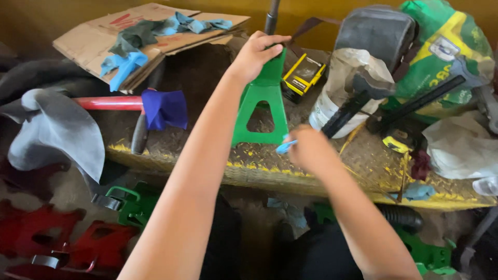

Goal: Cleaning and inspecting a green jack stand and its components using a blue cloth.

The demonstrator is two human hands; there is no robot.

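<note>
Dusty yellow-edged wooden bench holds a green metal stand upright in its middle, where the left hand grips its top and the right hand, just beside its foot, pinches a small blue cloth, so wiping looks only begun.

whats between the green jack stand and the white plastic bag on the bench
In the head view, a yellow and black box lies between the green jack stand and the white plastic bag, behind the right hand.

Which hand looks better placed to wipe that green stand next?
Probably the right hand: it holds a small blue cloth at the base of the green stand. The left hand grips the top, steadying it.
</note>
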